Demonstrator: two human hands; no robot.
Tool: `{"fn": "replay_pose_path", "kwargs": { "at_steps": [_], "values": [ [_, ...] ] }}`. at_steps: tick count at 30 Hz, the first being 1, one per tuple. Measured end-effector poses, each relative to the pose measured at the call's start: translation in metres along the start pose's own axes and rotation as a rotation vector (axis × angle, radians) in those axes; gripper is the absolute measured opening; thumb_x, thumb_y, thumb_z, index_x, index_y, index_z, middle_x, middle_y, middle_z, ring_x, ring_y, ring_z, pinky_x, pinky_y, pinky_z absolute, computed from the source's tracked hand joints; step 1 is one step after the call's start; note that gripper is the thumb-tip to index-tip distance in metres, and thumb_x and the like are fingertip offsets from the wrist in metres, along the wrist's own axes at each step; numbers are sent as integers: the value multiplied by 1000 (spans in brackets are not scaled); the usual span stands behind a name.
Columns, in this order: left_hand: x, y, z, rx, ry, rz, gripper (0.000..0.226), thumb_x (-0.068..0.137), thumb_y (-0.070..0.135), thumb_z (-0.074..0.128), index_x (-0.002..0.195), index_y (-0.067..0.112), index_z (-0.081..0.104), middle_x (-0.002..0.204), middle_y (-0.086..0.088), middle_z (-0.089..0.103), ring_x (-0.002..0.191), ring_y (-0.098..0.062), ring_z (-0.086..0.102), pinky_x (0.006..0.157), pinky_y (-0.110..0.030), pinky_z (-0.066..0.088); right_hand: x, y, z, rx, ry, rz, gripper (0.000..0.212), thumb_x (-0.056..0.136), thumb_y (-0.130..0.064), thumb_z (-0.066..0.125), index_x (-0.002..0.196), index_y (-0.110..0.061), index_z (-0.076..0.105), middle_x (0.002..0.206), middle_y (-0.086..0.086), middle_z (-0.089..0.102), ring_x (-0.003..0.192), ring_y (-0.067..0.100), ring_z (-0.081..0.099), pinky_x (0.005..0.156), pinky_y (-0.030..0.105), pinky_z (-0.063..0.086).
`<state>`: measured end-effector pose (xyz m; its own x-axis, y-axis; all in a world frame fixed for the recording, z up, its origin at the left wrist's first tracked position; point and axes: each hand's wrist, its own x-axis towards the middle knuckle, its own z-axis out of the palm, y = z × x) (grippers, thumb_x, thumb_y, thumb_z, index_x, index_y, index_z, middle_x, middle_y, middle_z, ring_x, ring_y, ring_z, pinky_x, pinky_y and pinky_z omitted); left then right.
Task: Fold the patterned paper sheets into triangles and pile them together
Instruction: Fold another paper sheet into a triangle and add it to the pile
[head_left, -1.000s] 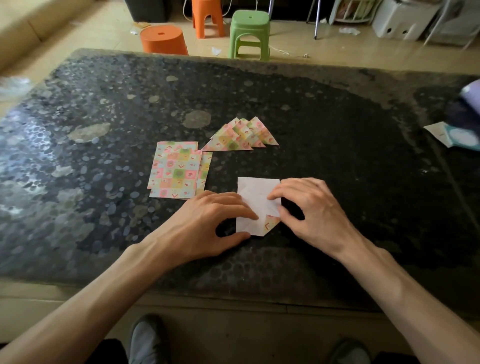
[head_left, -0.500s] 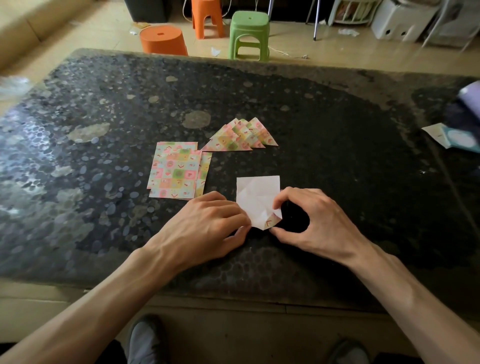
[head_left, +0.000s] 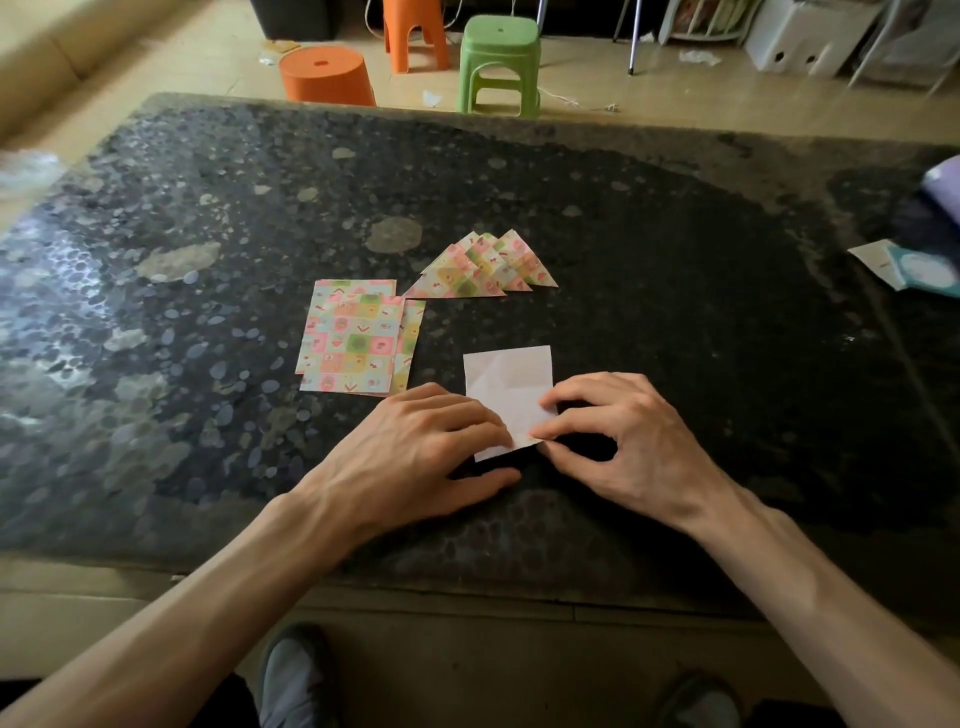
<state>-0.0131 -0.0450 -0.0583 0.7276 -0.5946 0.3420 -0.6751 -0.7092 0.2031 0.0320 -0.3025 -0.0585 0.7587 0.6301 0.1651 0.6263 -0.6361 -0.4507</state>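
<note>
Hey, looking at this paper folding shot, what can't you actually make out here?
Head view only:
- Near corner of the white sheet: covered by the left hand and right hand, so the fold's state is unclear.
- Count of flat patterned sheets: they overlap.
- Count of folded triangles: fanned over each other.
- Purple item at the table's right: cut off by the frame edge, blurred.
- Light blue packet: print too small.

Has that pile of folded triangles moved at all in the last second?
No. The folded triangles lie in the same spot, just beyond the far right corner of the flat patterned sheets and near the pale blotch on the table.
</note>
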Motion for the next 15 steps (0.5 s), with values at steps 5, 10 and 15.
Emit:
{"fn": "replay_pose_path", "kwargs": {
  "at_steps": [5,10,15],
  "values": [
    [1,-7,2,-45,-26,-130,27,103,44,57,109,27,77,114,12,71,107,-9,65,89,-37,52,1,2,1,30,40,57,14,91,-44,71,99,-35,79,123,-20,66,119,-1,57,114,40,35],
    [6,-12,6,-206,-25,-454,35,95,60,54,97,34,78,107,23,65,104,-1,57,95,-41,48,2,6,2,39,77,133,18,90,-49,69,94,-35,78,117,-20,61,117,1,53,110,38,35],
    [6,-10,10,-199,-17,-587,36,89,71,50,85,42,71,105,23,60,104,-3,51,97,-39,43,7,5,7,53,77,272,19,87,-56,68,93,-39,74,110,-15,52,117,5,42,98,32,29]
  ]
}}
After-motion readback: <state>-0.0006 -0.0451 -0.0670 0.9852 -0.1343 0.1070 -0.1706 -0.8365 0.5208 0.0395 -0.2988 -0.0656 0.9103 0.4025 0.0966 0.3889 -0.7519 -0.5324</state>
